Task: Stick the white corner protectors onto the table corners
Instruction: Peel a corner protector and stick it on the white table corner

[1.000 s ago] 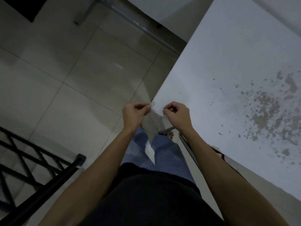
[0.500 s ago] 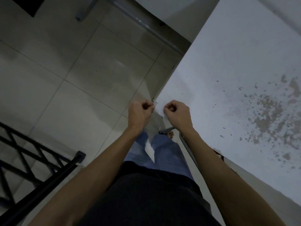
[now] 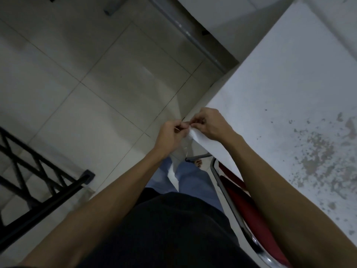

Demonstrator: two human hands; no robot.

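Observation:
The white table [image 3: 280, 93] fills the right side, and its near corner [image 3: 195, 137] points toward me. Both hands meet at that corner. My left hand [image 3: 170, 136] is off the table's edge with its fingers curled, and my right hand [image 3: 210, 122] is above the tabletop, also curled. Their fingertips pinch a small whitish corner protector [image 3: 186, 126] between them, right at the corner tip. The fingers hide most of the protector, so I cannot tell how it sits on the corner.
A red chair [image 3: 243, 202] with a chrome frame stands tucked under the table's near edge. A black metal railing [image 3: 38, 190] crosses the lower left. Pale floor tiles lie to the left, and a grey metal bar [image 3: 195, 39] runs along the wall.
My hands have drawn together until their fingertips meet at the table corner. My right hand has shifted up onto the tabletop edge, and the view has tilted slightly.

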